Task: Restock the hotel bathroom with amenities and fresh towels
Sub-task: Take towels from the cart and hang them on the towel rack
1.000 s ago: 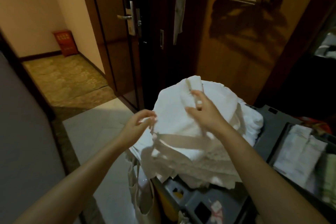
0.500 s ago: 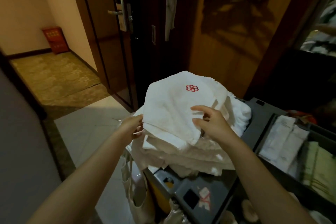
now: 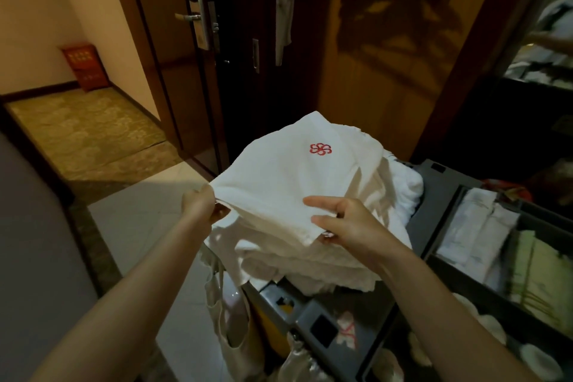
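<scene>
Two hands, our left hand (image 3: 200,205) and right hand (image 3: 347,222), now pinch the towel (image 3: 288,183) flat, flower up; it is ready to carry.

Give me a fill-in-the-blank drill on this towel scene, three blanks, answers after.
1. The logo on the top towel is ____ in colour.
2. The left hand grips the towel's ____ corner.
3. The towel pile rests on a grey ____.
Answers: red; left; cart

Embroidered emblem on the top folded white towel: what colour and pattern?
Red, a looping flower-like emblem on the white towel; seen in the head view.
</scene>
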The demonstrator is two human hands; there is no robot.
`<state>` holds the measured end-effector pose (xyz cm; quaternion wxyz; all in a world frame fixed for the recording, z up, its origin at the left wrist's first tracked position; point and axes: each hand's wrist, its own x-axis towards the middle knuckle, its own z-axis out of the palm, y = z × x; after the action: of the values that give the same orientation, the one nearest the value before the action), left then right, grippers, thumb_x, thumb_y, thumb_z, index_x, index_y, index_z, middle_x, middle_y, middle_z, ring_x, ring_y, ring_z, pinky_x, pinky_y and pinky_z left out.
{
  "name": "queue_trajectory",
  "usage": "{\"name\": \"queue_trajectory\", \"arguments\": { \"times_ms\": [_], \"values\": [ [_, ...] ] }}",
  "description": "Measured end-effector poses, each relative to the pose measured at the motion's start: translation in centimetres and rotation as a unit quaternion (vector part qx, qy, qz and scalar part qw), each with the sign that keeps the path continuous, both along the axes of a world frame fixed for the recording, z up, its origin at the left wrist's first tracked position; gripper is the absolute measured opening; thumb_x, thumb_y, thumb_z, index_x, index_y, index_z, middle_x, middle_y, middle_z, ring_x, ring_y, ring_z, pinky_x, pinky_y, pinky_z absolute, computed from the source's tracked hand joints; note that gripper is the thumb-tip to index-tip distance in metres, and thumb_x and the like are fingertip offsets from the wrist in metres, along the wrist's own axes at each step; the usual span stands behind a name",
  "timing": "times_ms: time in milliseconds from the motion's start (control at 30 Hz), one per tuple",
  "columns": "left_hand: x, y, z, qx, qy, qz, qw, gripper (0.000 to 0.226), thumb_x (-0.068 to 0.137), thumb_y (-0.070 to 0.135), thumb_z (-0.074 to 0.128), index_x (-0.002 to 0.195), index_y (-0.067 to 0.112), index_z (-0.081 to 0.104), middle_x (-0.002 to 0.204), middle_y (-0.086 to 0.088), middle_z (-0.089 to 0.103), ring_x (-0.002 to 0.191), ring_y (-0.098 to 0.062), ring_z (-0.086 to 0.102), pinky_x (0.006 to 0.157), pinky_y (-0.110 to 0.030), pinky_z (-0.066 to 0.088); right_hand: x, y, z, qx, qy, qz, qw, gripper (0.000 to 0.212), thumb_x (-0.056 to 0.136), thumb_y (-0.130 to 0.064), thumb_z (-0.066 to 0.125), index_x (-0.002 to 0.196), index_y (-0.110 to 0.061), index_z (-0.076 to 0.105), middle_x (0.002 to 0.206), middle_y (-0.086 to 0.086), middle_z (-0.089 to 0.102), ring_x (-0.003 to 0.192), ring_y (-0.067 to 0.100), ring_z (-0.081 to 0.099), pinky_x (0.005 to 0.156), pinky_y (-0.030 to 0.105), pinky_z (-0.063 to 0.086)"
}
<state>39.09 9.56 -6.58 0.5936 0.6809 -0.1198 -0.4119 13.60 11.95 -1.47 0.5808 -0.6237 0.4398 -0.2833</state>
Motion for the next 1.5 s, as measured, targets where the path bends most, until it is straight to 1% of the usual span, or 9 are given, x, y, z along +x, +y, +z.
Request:
{"name": "queue_trajectory", "arguments": {
  "times_ms": [200,300,400,500,633,767,1000,1233,1500],
  "values": [
    [-0.4,1.0,0.1,0.083,-0.004,-0.140,0.987,0.017,0.093,0.004,0.046,0.109,0.001,0.051,0.088,-0.012,0.054,0.068,-0.019,0.056,0.043,-0.020,0.050,-0.9,0.1,-0.3,-0.019,0.102,0.063,0.993,0.059,0.091,-0.009,0.056,0.144,-0.022,0.033,0.115,0.000,0.059,0.076,0.004,0.062,0.065,0.011,0.050],
    [-1.7,1.2,1.9,0.083,-0.172,-0.174,0.966,0.010,0.096,0.015,0.045,0.100,0.008,0.052,0.097,-0.010,0.048,0.087,-0.023,0.048,0.068,-0.029,0.045,-1.8,-0.4,0.5,0.001,0.150,0.116,0.982,0.061,0.093,-0.015,0.054,0.146,-0.029,0.026,0.078,0.002,0.057,0.059,0.005,0.063,0.059,0.017,0.050],
    [-3.6,0.4,2.6,-0.001,-0.315,-0.182,0.931,0.039,0.099,0.026,0.038,0.134,0.008,0.038,0.130,-0.010,0.044,0.106,-0.019,0.047,0.082,-0.030,0.042,-2.3,-2.0,1.6,-0.007,0.154,0.095,0.983,0.045,0.096,-0.025,0.048,0.140,-0.028,0.038,0.089,0.002,0.061,0.060,0.005,0.061,0.055,0.016,0.047],
    [-5.7,-0.7,2.0,-0.029,-0.507,-0.214,0.834,0.055,0.098,0.037,0.037,0.146,0.016,0.022,0.155,-0.006,0.019,0.142,-0.025,0.020,0.114,-0.044,0.021,-3.0,-4.9,2.1,-0.021,0.112,-0.016,0.993,0.040,0.096,-0.025,0.049,0.136,-0.025,0.045,0.122,0.008,0.059,0.094,0.017,0.062,0.067,0.020,0.049],
    [-9.3,-2.7,2.7,-0.021,-0.656,-0.321,0.683,0.060,0.096,0.048,0.026,0.149,0.024,0.010,0.159,0.001,-0.001,0.145,-0.016,-0.005,0.117,-0.041,-0.003,-3.4,-8.2,1.7,0.085,-0.076,-0.081,0.990,0.043,0.097,-0.014,0.045,0.140,-0.019,0.040,0.123,0.005,0.058,0.097,0.018,0.061,0.074,0.027,0.051],
    [-11.3,-4.4,2.5,-0.006,-0.723,-0.365,0.586,0.065,0.091,0.053,0.007,0.148,0.024,0.020,0.157,0.003,0.014,0.146,-0.016,0.002,0.115,-0.045,-0.003,-2.7,-10.9,2.1,0.166,-0.252,-0.142,0.943,0.047,0.097,-0.009,0.043,0.142,-0.020,0.036,0.128,0.008,0.054,0.101,0.020,0.058,0.083,0.031,0.048],
    [-10.8,-4.6,0.8,0.002,-0.760,-0.348,0.548,0.069,0.097,0.047,0.000,0.133,0.016,0.050,0.134,-0.004,0.055,0.125,-0.024,0.051,0.101,-0.046,0.020,-0.3,-14.8,2.4,0.147,-0.334,-0.189,0.912,0.051,0.096,-0.005,0.043,0.144,-0.016,0.031,0.145,0.017,0.037,0.118,0.024,0.049,0.096,0.030,0.041],
    [-11.5,-4.2,1.3,-0.009,-0.733,-0.366,0.573,0.078,0.090,0.059,-0.011,0.145,0.020,0.029,0.149,0.001,0.036,0.139,-0.019,0.032,0.110,-0.047,0.005,0.1,-14.0,0.0,-0.045,-0.319,-0.241,0.916,0.044,0.095,-0.004,0.042,0.134,-0.024,0.044,0.138,0.003,0.048,0.122,0.017,0.051,0.100,0.031,0.046],
    [-11.5,-4.2,1.5,-0.049,-0.720,-0.408,0.559,0.076,0.076,0.071,-0.019,0.144,0.040,-0.009,0.158,0.010,0.005,0.145,-0.007,0.001,0.113,-0.042,-0.011,0.3,-18.8,0.4,0.191,-0.396,-0.256,0.861,0.033,0.092,-0.031,0.046,0.124,-0.022,0.048,0.125,0.011,0.055,0.114,0.028,0.052,0.103,0.042,0.039]
  ]
}}
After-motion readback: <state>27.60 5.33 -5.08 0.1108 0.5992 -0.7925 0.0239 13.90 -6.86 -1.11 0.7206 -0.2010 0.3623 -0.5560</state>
